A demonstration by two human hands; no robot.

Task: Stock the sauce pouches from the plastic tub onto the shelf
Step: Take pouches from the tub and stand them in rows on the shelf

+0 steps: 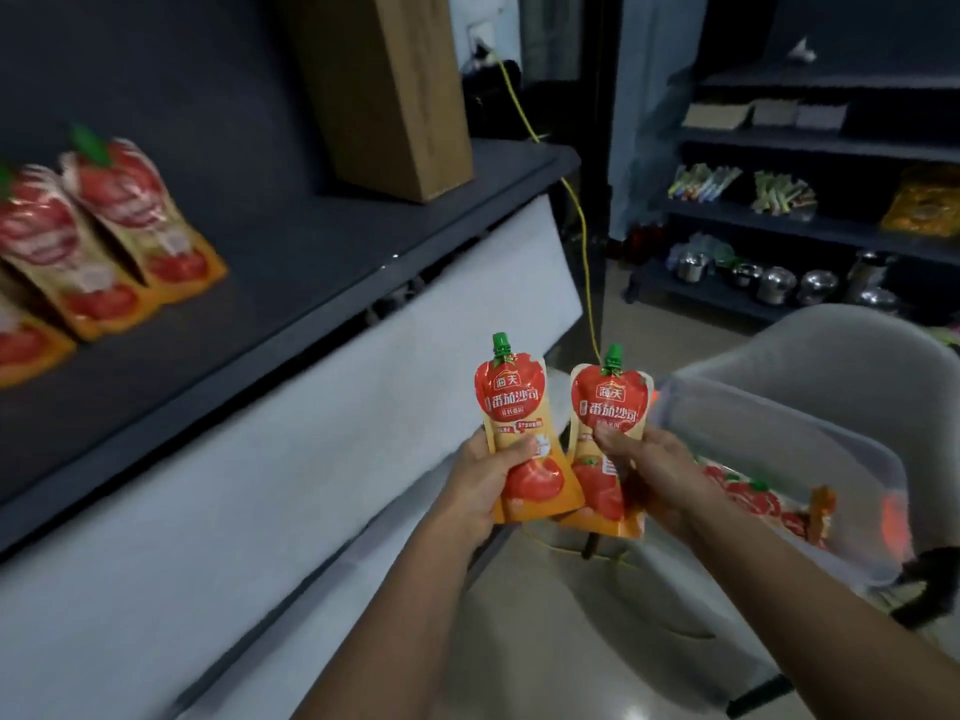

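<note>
Left hand (483, 480) grips left pouch (511, 407); right hand (654, 470) grips right pouch (610, 407). Both upright, just left of tub (769, 423). Shelved pouches (104, 241) stand on shelf (311, 241), far left of tub. Tub pouches (748, 493) remain: job looks partway.

Left hand (485, 485), right hand (665, 475): curled.

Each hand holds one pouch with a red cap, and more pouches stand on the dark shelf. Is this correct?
Only the cap colour is wrong: the head view shows green caps. The left hand holds the left pouch, the right hand the right pouch, and more pouches stand on the dark shelf.
</note>
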